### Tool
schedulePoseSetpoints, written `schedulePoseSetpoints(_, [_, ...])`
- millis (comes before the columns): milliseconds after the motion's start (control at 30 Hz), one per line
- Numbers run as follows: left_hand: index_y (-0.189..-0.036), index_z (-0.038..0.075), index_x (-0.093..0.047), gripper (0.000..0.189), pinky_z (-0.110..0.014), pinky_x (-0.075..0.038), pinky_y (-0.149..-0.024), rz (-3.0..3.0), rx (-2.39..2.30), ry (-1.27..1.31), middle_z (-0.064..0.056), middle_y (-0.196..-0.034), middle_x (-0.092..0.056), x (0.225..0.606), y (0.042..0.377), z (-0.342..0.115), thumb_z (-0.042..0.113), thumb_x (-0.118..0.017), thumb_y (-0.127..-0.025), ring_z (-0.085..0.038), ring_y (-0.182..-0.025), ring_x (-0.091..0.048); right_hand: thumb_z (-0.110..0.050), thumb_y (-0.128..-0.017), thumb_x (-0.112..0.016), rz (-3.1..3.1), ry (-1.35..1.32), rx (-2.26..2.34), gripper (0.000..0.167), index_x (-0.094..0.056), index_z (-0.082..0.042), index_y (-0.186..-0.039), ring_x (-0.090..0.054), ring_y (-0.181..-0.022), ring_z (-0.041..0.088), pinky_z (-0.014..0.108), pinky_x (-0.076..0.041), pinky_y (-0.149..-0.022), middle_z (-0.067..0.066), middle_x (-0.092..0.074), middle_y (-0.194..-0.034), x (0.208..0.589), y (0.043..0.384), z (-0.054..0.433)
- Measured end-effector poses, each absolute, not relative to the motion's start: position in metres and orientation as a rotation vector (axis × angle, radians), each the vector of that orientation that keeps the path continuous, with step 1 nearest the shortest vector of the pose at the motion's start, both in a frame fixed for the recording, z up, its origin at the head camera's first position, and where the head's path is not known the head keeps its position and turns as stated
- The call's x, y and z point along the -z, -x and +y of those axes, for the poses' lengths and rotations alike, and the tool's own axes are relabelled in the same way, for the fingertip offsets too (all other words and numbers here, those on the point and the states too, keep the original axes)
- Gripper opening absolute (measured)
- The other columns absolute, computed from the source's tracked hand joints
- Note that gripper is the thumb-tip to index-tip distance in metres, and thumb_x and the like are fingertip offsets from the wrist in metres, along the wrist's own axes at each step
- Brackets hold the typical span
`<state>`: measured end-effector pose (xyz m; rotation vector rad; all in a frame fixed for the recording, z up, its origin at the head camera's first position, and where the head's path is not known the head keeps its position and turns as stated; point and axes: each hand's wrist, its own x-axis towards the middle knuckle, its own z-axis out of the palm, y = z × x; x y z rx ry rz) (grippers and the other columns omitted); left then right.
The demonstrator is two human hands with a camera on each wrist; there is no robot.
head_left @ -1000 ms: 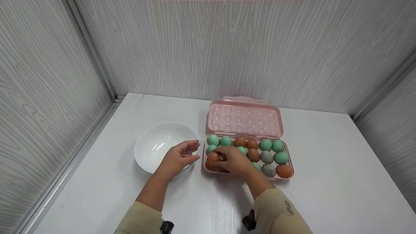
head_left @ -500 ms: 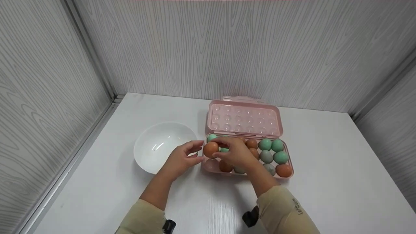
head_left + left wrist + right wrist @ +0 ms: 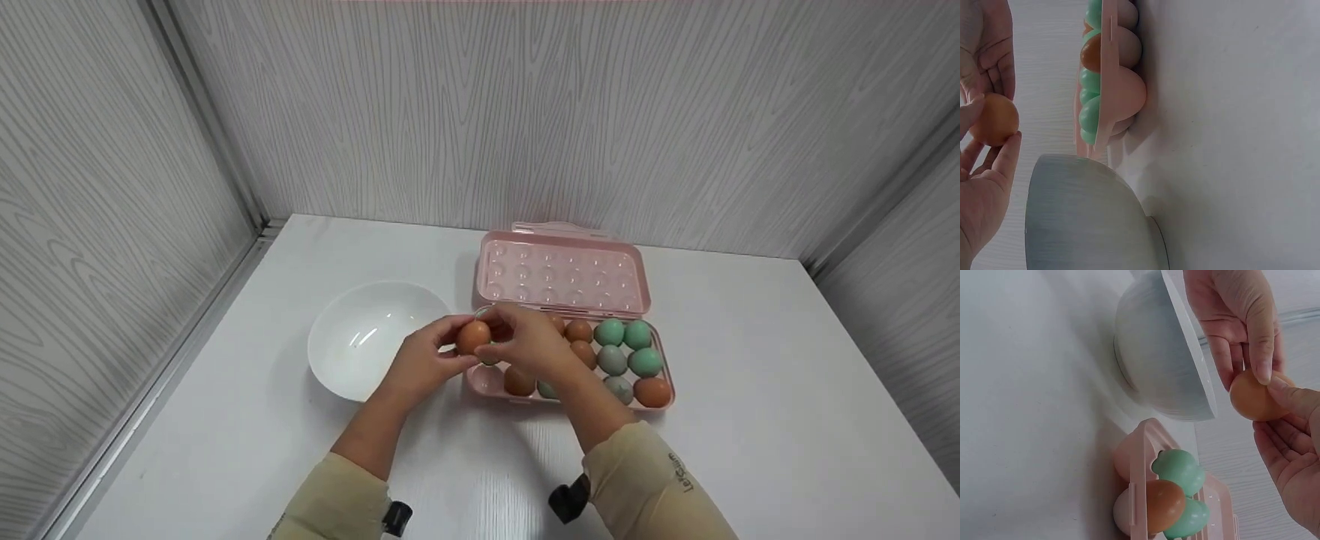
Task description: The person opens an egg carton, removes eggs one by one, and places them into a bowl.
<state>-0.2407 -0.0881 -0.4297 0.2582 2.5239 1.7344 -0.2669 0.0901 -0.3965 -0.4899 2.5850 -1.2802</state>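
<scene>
Eggs (image 3: 610,332) in mint green, brown and grey sit in rows in a pink plastic carton (image 3: 487,381) on a white table (image 3: 757,375), with the dimpled pink lid (image 3: 562,274) folded back open along the far side. One smooth brown egg (image 3: 473,338) is held up in the air near the left end of the carton, just right of a round, glossy white bowl (image 3: 356,322). Both hands share it: the left hand (image 3: 424,361) pinches it between thumb and fingers from the left, and the right hand (image 3: 534,345) pinches it likewise from the right, the two thumbs close together on the shell. Beige sleeves (image 3: 652,480) reach in from the near side, with a small black device (image 3: 568,499) at each cuff. Behind the table stands a pale grey wood-grain wall (image 3: 525,112).
</scene>
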Motion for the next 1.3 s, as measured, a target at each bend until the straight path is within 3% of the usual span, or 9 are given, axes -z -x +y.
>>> schedulePoseSetpoints(433, [-0.116,0.025,-0.056,0.046,-0.033,-0.048,-0.089,2.586,-1.715,-0.145,0.005,-0.117,-0.057,0.426,0.243,-0.088,0.023,-0.076,-0.075,-0.017,-0.111,-0.053,-0.032,-0.077,-0.072,2.534,0.587,1.344,0.035,-0.063,-0.022,-0.11,-0.06,-0.094,0.01,0.027,-0.049,-0.086,-0.007,-0.063,-0.101,0.394,0.268,0.091])
schedulePoseSetpoints(633, [-0.115,0.024,-0.056,0.047,-0.033,-0.049,-0.088,2.578,-1.776,-0.013,0.003,-0.113,-0.056,0.425,0.246,-0.098,0.023,-0.077,-0.073,-0.017,-0.108,-0.054,-0.029,-0.08,-0.07,2.516,0.487,1.359,0.03,-0.063,-0.023,-0.108,-0.06,-0.096,0.009,0.028,-0.05,-0.086,-0.005,-0.064,-0.103,0.394,0.27,0.097])
schedulePoseSetpoints(867, [-0.117,0.021,-0.055,0.049,-0.032,-0.048,-0.089,2.587,-1.765,0.067,0.001,-0.114,-0.055,0.429,0.255,-0.117,0.022,-0.077,-0.074,-0.018,-0.111,-0.052,-0.032,-0.082,-0.068,2.526,0.413,1.344,0.036,-0.061,-0.017,-0.113,-0.059,-0.096,0.01,0.029,-0.049,-0.087,-0.007,-0.063,-0.101,0.398,0.274,0.107])
schedulePoseSetpoints(1300, [-0.12,0.014,-0.052,0.049,-0.036,-0.042,-0.096,2.603,-1.606,0.246,-0.005,-0.121,-0.053,0.449,0.271,-0.152,0.018,-0.074,-0.077,-0.022,-0.113,-0.047,-0.031,-0.082,-0.068,2.585,0.308,1.339,0.02,-0.065,-0.025,-0.1,-0.059,-0.092,0.01,0.03,-0.05,-0.085,-0.008,-0.065,-0.095,0.405,0.278,0.115])
